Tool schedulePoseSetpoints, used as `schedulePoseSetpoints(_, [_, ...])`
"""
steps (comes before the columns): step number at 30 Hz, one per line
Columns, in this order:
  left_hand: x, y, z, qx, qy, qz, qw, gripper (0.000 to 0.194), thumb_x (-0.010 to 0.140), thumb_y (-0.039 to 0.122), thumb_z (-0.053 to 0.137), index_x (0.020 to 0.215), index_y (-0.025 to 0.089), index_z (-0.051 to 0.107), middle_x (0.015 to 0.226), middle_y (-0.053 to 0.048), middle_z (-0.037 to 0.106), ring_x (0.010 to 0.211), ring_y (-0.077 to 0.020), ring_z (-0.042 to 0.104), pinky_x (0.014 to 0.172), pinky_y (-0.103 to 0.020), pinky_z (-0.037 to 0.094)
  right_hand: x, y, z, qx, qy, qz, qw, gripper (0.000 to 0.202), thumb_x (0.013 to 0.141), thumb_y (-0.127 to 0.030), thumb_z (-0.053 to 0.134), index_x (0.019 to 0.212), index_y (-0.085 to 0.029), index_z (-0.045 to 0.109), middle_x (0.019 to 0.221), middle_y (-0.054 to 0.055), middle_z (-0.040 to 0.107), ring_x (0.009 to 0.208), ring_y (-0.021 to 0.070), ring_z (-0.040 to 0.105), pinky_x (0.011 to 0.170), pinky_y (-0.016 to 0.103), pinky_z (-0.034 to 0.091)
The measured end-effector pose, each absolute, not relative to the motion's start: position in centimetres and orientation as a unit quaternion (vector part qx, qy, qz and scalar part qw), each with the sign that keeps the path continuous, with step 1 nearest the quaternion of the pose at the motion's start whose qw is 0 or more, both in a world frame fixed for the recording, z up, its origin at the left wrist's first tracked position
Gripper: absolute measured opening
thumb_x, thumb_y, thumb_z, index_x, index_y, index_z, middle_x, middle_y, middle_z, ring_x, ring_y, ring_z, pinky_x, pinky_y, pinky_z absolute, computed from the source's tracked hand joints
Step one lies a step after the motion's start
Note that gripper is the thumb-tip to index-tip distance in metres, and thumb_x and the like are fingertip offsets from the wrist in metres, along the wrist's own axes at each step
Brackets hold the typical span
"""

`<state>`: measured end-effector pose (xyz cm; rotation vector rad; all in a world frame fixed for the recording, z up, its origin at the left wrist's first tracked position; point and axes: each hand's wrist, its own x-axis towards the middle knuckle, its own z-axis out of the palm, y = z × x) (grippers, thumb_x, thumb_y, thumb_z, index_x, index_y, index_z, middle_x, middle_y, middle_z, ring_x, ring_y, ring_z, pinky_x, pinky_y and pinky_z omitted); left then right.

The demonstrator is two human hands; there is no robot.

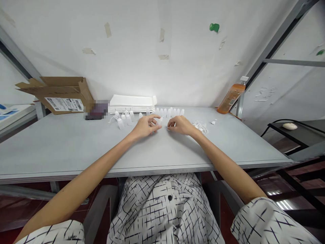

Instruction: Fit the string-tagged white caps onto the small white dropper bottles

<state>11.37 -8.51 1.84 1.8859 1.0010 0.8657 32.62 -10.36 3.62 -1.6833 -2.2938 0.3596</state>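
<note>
Near the middle of the grey table (pixel 142 152), my left hand (pixel 146 126) holds a small translucent white cap-like piece (pixel 159 121) between thumb and fingers. Just to its right, my right hand (pixel 179 124) has its fingers curled together over the tabletop; anything between them is too small to make out. Several similar pieces (pixel 120 123) stand to the left, some with thin strings or stems at the top. Another row of them (pixel 169 112) stands behind my hands. Beside my right wrist lies a pile of small white parts (pixel 200 127).
An open cardboard box (pixel 63 95) and a dark, blurred object (pixel 98 111) stand at the back left. White flat stacked sheets (pixel 132 101) lie against the wall. An orange bottle (pixel 232 98) leans at the back right, with small white scraps (pixel 213 122) nearer.
</note>
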Motion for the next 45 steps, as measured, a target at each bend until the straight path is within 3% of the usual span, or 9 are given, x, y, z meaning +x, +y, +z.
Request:
schedulePoseSetpoints(5, [11.3, -8.5, 1.7, 0.772, 0.392, 0.332, 0.374, 0.042, 0.076, 0.033, 0.074, 0.114, 0.018, 0.062, 0.092, -0.004, 0.066, 0.065, -0.0139, 0.067, 0.057, -0.025, 0.050, 32.9, -10.3, 3.7, -0.549, -0.810, 0.154, 0.134, 0.010, 0.082, -0.017, 0.069, 0.087, -0.014, 0.077, 0.079, 0.005, 0.073, 0.067, 0.0147, 0.062, 0.062, 0.026, 0.041])
schedulePoseSetpoints(12, [11.2, -8.3, 1.3, 0.803, 0.388, 0.324, 0.315, 0.040, 0.076, 0.035, 0.070, 0.113, 0.019, 0.063, 0.093, -0.003, 0.067, 0.071, -0.0157, 0.068, 0.067, -0.029, 0.052, 33.1, -11.3, 5.1, -0.489, -0.735, 0.309, 0.356, 0.023, 0.083, -0.035, 0.070, 0.091, -0.014, 0.074, 0.071, 0.003, 0.066, 0.061, 0.0132, 0.060, 0.051, 0.024, 0.041])
schedulePoseSetpoints(15, [11.1, -8.3, 1.3, 0.810, 0.388, 0.318, 0.303, 0.041, 0.077, 0.036, 0.070, 0.114, 0.019, 0.065, 0.094, -0.004, 0.068, 0.071, -0.0159, 0.067, 0.071, -0.031, 0.052, 33.1, -11.4, 5.4, -0.482, -0.710, 0.332, 0.392, 0.026, 0.081, -0.038, 0.072, 0.092, -0.014, 0.074, 0.073, 0.005, 0.066, 0.064, 0.0143, 0.062, 0.047, 0.023, 0.040])
schedulePoseSetpoints(33, [11.2, -8.6, 1.4, 0.812, 0.379, 0.343, 0.281, 0.044, 0.078, 0.036, 0.073, 0.118, 0.018, 0.076, 0.105, -0.009, 0.076, 0.084, -0.0194, 0.067, 0.077, -0.032, 0.056, 33.1, -11.0, 4.6, -0.460, -0.738, 0.348, 0.350, 0.031, 0.080, -0.031, 0.072, 0.103, -0.010, 0.076, 0.079, 0.009, 0.073, 0.066, 0.0166, 0.067, 0.047, 0.024, 0.050])
schedulePoseSetpoints(39, [11.1, -8.6, 1.4, 0.813, 0.381, 0.340, 0.280, 0.044, 0.078, 0.038, 0.073, 0.118, 0.018, 0.077, 0.106, -0.009, 0.077, 0.087, -0.0209, 0.068, 0.076, -0.032, 0.057, 33.0, -11.2, 4.8, -0.466, -0.740, 0.341, 0.345, 0.024, 0.082, -0.029, 0.072, 0.096, -0.011, 0.076, 0.072, 0.007, 0.070, 0.068, 0.0167, 0.067, 0.047, 0.023, 0.050])
schedulePoseSetpoints(45, [11.1, -8.7, 1.5, 0.821, 0.380, 0.332, 0.267, 0.043, 0.079, 0.036, 0.071, 0.118, 0.017, 0.076, 0.107, -0.009, 0.077, 0.089, -0.0216, 0.069, 0.078, -0.034, 0.057, 32.8, -11.6, 5.0, -0.462, -0.754, 0.340, 0.320, 0.026, 0.086, -0.038, 0.070, 0.089, -0.012, 0.072, 0.079, 0.008, 0.071, 0.069, 0.0167, 0.068, 0.047, 0.023, 0.050])
